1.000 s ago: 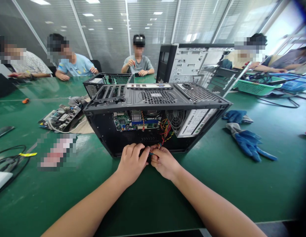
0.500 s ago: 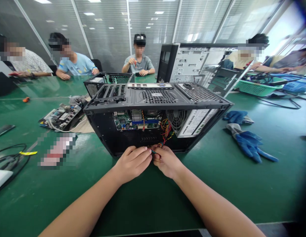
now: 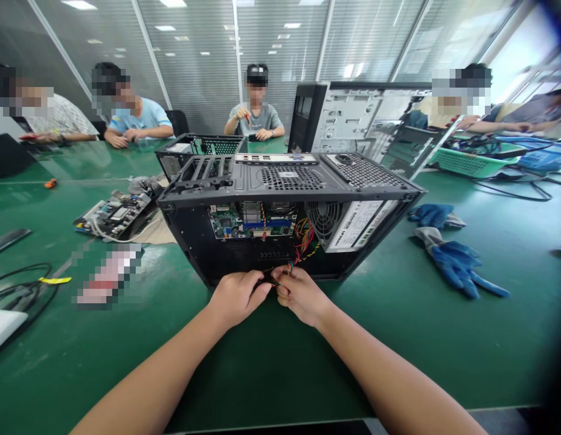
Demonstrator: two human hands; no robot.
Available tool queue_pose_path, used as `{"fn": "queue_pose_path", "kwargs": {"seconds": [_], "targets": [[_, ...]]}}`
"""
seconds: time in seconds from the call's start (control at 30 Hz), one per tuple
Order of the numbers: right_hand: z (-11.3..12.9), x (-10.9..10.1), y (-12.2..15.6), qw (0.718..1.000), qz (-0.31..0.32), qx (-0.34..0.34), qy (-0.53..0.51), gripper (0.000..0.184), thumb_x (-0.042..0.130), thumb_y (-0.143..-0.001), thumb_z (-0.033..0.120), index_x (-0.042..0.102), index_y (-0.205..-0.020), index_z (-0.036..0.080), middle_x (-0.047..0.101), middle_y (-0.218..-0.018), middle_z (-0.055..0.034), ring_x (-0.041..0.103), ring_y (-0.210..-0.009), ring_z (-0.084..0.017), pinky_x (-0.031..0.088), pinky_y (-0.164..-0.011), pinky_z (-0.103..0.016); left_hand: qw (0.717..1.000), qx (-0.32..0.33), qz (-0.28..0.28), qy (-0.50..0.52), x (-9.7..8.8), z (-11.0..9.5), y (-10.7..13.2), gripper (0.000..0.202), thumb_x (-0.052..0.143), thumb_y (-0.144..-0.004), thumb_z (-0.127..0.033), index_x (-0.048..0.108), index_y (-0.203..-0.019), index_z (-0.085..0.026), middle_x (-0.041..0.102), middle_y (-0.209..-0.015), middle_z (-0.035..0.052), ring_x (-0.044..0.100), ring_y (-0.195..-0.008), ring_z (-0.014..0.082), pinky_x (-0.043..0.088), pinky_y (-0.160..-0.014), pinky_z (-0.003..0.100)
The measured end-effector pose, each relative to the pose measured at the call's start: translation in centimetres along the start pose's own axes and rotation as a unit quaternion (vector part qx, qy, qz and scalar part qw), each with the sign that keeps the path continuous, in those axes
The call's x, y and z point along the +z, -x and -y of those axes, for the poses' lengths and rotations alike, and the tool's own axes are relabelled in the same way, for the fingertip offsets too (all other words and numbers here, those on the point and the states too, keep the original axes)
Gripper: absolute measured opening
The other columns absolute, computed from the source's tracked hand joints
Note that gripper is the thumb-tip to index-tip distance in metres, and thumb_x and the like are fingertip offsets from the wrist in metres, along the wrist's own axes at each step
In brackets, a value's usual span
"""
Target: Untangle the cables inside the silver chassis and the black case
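Observation:
A black computer case stands on the green table, its open side facing me. Inside it are a motherboard and a power supply with a fan grille. A bundle of coloured cables runs down from the power supply to the lower edge of the opening. There my right hand is closed on the cables, fingers pinched. My left hand meets it from the left, with thumb and fingers closed on a dark part of the cables. The cable ends are mostly hidden by my fingers.
A loose circuit board lies to the left on cardboard. Blue gloves are on the right, and a green basket of cables stands behind them. Other cases are at the back, with several people seated around the table.
My left hand's fingers have shifted; its thumb now shows lower, with a dark piece visible between the hands. My right hand stays on the cables. The person at back left has brought their hands together.

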State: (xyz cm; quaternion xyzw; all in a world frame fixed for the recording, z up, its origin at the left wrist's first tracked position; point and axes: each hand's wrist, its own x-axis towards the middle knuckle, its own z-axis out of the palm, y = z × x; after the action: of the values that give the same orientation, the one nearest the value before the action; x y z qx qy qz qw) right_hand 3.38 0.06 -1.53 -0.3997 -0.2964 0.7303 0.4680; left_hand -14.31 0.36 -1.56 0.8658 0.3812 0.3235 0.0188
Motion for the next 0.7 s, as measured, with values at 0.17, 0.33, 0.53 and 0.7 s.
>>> {"fn": "queue_pose_path", "kwargs": {"seconds": [0.17,0.33,0.53,0.7], "targets": [[0.0,0.1,0.0,0.999,0.029,-0.019,0.027,0.026,0.075,-0.070,0.031,0.054,-0.076,0.017,0.038,-0.049,0.0095,0.027,-0.043,-0.004,0.017,-0.042,-0.019,0.956,-0.215,0.063,0.191,-0.4,-1.1,-0.4,0.039,0.034,-0.097,-0.042,0.055,-0.074,-0.018,0.058,-0.055,-0.0006,0.063,-0.051,0.0129,0.044,-0.050,0.021],[0.0,0.0,0.0,0.996,0.062,-0.036,0.058,0.025,0.072,-0.074,0.033,0.053,-0.077,0.018,0.038,-0.048,0.0094,0.025,-0.042,-0.004,0.017,-0.043,-0.020,0.820,-0.416,0.084,0.385,0.0,-1.7,-1.0,0.049,0.035,-0.092,-0.059,0.050,-0.070,-0.017,0.060,-0.051,0.0019,0.057,-0.037,0.0133,0.037,-0.034,0.019],[-0.1,-0.6,-0.3,0.987,0.122,-0.043,0.093,0.026,0.068,-0.080,0.038,0.051,-0.081,0.018,0.038,-0.048,0.0101,0.024,-0.043,-0.004,0.017,-0.045,-0.021,0.647,-0.527,0.144,0.532,-0.1,-1.6,-1.6,0.042,0.037,-0.095,-0.051,0.053,-0.079,-0.015,0.061,-0.049,0.0033,0.050,-0.030,0.0097,0.030,-0.029,0.015],[0.1,-0.4,0.0,0.986,0.153,-0.044,0.058,0.031,0.071,-0.078,0.041,0.050,-0.080,0.019,0.037,-0.048,0.0101,0.023,-0.043,-0.004,0.017,-0.046,-0.021,0.482,-0.607,0.170,0.609,-0.8,-1.6,-2.0,0.036,0.041,-0.095,-0.047,0.050,-0.079,-0.015,0.054,-0.044,-0.0007,0.045,-0.029,0.0055,0.031,-0.031,0.011]]}}
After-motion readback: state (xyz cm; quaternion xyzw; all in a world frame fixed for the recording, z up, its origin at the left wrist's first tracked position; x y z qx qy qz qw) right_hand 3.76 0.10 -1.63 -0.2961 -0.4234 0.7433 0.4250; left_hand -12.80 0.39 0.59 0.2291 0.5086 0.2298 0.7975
